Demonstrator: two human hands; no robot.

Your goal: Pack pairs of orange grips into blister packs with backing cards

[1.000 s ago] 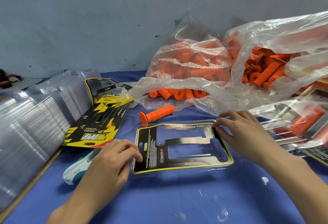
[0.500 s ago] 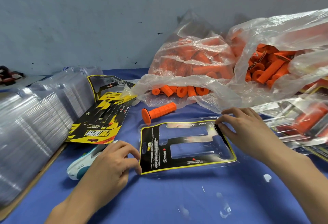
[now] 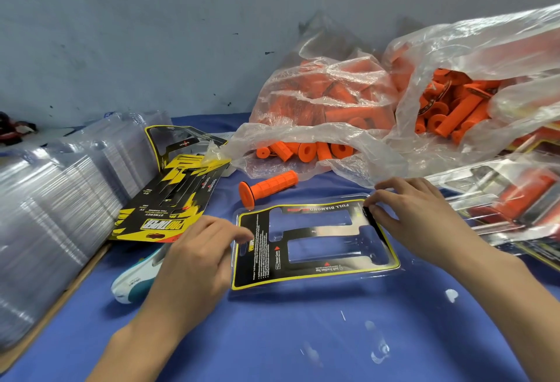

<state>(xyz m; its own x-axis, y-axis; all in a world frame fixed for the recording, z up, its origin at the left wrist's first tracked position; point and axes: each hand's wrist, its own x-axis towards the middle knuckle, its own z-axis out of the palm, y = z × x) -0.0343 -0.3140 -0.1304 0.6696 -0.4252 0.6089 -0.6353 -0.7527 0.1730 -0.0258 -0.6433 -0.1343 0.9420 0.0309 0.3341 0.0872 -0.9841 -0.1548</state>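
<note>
— On the blue table (image 3: 303, 336), where's the blister pack (image 3: 321, 283)?
— Centre, backing card (image 3: 257, 260) inside. Left hand (image 3: 194, 257) pinches its left edge, right hand (image 3: 415, 215) its far-right corner; one orange grip (image 3: 268, 186) lies beyond.

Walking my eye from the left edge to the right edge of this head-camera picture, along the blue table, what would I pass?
stack of clear shells → backing cards → left hand → blister pack → right hand → filled packs
</note>
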